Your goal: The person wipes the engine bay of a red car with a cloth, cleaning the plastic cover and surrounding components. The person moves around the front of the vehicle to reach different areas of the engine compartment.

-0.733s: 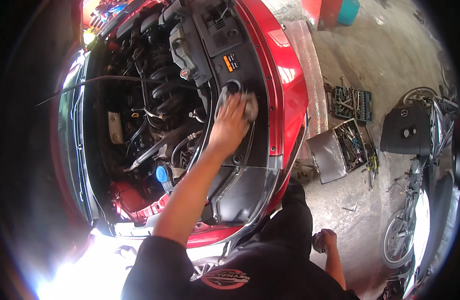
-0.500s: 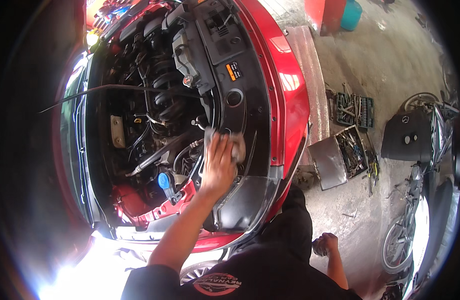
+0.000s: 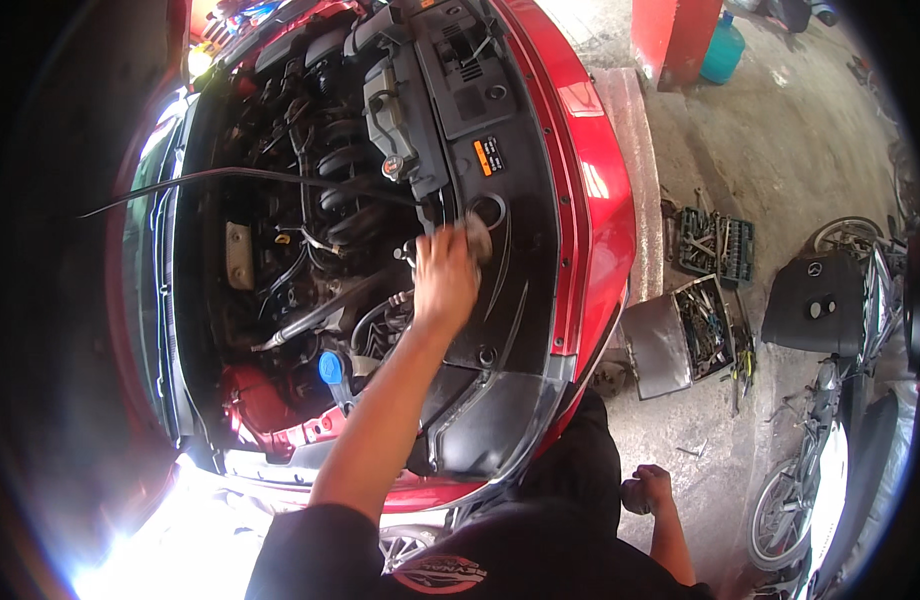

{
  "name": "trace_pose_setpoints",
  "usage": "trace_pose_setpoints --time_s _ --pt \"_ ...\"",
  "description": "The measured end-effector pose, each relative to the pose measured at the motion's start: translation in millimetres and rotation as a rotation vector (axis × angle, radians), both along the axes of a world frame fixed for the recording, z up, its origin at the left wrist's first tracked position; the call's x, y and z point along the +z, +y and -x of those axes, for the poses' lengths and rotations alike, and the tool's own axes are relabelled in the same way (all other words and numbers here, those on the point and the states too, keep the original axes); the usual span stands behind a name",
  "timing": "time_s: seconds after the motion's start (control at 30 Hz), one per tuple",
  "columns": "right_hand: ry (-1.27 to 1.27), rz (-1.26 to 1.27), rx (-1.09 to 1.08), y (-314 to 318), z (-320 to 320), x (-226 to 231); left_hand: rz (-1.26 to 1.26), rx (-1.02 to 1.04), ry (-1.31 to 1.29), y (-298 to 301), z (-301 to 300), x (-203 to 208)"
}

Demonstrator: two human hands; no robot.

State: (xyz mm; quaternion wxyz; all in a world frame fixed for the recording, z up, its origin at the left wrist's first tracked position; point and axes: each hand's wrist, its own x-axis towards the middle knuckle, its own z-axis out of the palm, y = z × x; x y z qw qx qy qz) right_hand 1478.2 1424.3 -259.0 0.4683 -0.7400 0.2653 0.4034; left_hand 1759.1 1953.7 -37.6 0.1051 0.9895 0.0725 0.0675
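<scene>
My left hand [image 3: 446, 278] is closed on a greyish cloth [image 3: 479, 236] and presses it against the black plastic cover [image 3: 528, 275] along the front of a red car's open engine bay. Just above the cloth is a round opening [image 3: 489, 210] in that cover. Down by my right side, away from the car, my right hand [image 3: 656, 484] is closed round a dark, rounded thing [image 3: 635, 496] whose kind I cannot make out. A blue cap [image 3: 330, 368] sits in the bay left of my left forearm.
A thin hood prop rod [image 3: 215, 172] crosses the engine [image 3: 330, 190]. On the concrete floor at right lie an open socket set [image 3: 715, 245] and a metal toolbox [image 3: 660, 345] full of tools. Motorcycles [image 3: 825, 440] stand farther right. A red pillar [image 3: 670, 40] and a teal jug [image 3: 722, 52] are behind.
My left hand has slid the cloth up along the cover, nearer the round opening. The right hand stays low at my side, still closed. The whole view has shifted slightly.
</scene>
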Motion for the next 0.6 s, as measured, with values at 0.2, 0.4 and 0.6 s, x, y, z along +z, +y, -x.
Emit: trace_pose_setpoints --time_s 0.2,0.4,0.6 --pt "-0.145 0.009 -0.020 -18 7 2 -0.045 -0.174 -0.089 -11 -8 -23" --pt "0.070 0.046 -0.143 -23 29 -7 0.044 -0.388 0.011 -22 -48 -10" --pt "-0.078 0.000 -0.230 -34 37 7 -0.201 0.001 -0.294 19 -214 -30"
